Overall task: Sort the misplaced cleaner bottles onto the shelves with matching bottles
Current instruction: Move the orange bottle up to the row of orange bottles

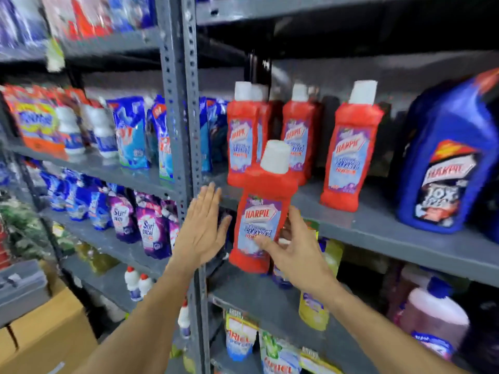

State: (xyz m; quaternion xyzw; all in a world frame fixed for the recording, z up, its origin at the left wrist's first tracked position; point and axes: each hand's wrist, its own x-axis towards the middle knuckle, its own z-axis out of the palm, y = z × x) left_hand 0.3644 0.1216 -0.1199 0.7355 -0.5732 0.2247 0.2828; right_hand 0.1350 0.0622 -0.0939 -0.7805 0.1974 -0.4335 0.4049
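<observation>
My right hand (294,255) grips a red Harpic bottle (263,211) with a white cap, held upright in front of the edge of a grey shelf (378,233). On that shelf stand several matching red bottles (348,155), just behind and above the held one. My left hand (201,225) is open and flat, fingers together, beside the held bottle's left side and over the grey upright post (179,103), not touching the bottle.
A large blue Harpic bottle (448,163) stands at the shelf's right end. The left rack holds detergent pouches (132,130) and purple Surf Excel packs (151,228). Yellow and pink bottles (432,314) sit on the shelf below. Cardboard boxes (46,336) lie at lower left.
</observation>
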